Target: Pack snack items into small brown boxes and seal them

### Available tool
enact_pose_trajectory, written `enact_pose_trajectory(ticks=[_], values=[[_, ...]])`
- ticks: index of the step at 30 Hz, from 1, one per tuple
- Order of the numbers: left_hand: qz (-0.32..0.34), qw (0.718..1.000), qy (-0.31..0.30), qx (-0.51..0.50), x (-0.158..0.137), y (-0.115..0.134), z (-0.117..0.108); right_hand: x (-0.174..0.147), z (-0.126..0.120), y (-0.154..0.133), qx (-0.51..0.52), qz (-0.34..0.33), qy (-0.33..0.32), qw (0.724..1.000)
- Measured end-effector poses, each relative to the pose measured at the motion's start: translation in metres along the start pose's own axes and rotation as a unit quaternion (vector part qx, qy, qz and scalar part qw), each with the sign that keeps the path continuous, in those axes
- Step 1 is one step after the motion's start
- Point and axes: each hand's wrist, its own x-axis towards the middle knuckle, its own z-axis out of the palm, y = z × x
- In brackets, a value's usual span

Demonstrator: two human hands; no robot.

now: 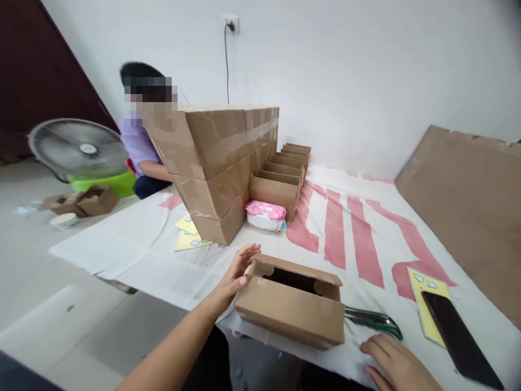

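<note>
A small brown cardboard box (288, 312) lies near the table's front edge, its top partly open along a long slot. My left hand (235, 271) rests against the box's left end, thumb at the front corner and fingers stretched out, not wrapped round it. To the right of the box, a green-handled utility knife (374, 319) lies on the cloth, partly hidden behind the box. My right hand (394, 358) is low on the cloth just in front of the knife, fingers loosely extended and holding nothing.
Stacked taped boxes (222, 157) rise at the centre-left, with open boxes (274, 193) in a row beside them. A wipes pack (266, 217) sits in front. A phone (459, 336) overlaps a yellow card (425, 304). Behind the stack is a person (138, 138); a fan (77, 149) stands left.
</note>
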Motion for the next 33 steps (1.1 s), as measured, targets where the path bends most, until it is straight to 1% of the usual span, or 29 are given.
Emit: enact_pose_trajectory(ticks=[3, 5, 7, 9, 12, 14, 15, 16, 18, 20, 21, 22, 23, 24, 26, 28, 30, 31, 33], values=[[0.043, 0.993, 0.023, 0.110, -0.007, 0.006, -0.008, 0.004, -0.002, 0.002, -0.019, -0.046, 0.060, 0.997], [0.057, 0.981, 0.015, 0.182, -0.013, 0.018, -0.010, 0.009, -0.005, 0.002, -0.034, -0.073, 0.104, 0.991], [0.059, 0.965, -0.033, 0.254, -0.018, 0.036, -0.007, 0.014, -0.010, 0.001, -0.041, -0.088, 0.147, 0.984], [0.070, 0.942, -0.104, 0.311, -0.020, 0.057, -0.003, 0.020, -0.017, -0.002, -0.036, -0.101, 0.193, 0.975], [0.120, 0.897, -0.211, 0.369, -0.017, 0.085, 0.005, 0.033, -0.029, -0.013, 0.006, -0.117, 0.248, 0.962], [0.140, 0.862, -0.285, 0.395, -0.012, 0.097, 0.013, 0.045, -0.037, -0.022, 0.064, -0.141, 0.247, 0.956], [0.143, 0.845, -0.320, 0.405, -0.010, 0.102, 0.017, 0.052, -0.043, -0.028, 0.095, -0.160, 0.228, 0.956], [0.142, 0.829, -0.347, 0.415, -0.008, 0.106, 0.021, 0.060, -0.048, -0.034, 0.120, -0.186, 0.195, 0.956], [0.150, 0.805, -0.375, 0.434, -0.007, 0.111, 0.028, 0.075, -0.059, -0.044, 0.138, -0.235, 0.105, 0.956], [0.173, 0.790, -0.369, 0.457, -0.008, 0.114, 0.032, 0.086, -0.068, -0.051, 0.117, -0.261, 0.021, 0.958], [0.189, 0.780, -0.361, 0.476, -0.010, 0.114, 0.032, 0.089, -0.070, -0.053, 0.097, -0.266, -0.001, 0.959], [0.207, 0.766, -0.349, 0.499, -0.011, 0.114, 0.032, 0.091, -0.071, -0.054, 0.073, -0.265, -0.001, 0.961], [0.228, 0.748, -0.333, 0.528, -0.013, 0.114, 0.030, 0.090, -0.070, -0.053, 0.047, -0.265, 0.020, 0.963], [0.249, 0.727, -0.313, 0.559, -0.016, 0.114, 0.028, 0.088, -0.067, -0.051, 0.019, -0.267, 0.058, 0.962], [0.290, 0.689, -0.260, 0.611, -0.020, 0.112, 0.021, 0.079, -0.059, -0.043, -0.025, -0.268, 0.155, 0.950], [0.318, 0.668, -0.207, 0.640, -0.025, 0.110, 0.012, 0.068, -0.051, -0.031, -0.041, -0.259, 0.221, 0.939], [0.330, 0.662, -0.180, 0.648, -0.029, 0.107, 0.004, 0.058, -0.044, -0.020, -0.049, -0.240, 0.239, 0.940], [0.332, 0.665, -0.178, 0.645, -0.032, 0.106, 0.001, 0.054, -0.041, -0.014, -0.054, -0.231, 0.238, 0.942], [0.327, 0.681, -0.181, 0.630, -0.036, 0.102, -0.003, 0.047, -0.038, -0.006, -0.069, -0.219, 0.230, 0.946]])
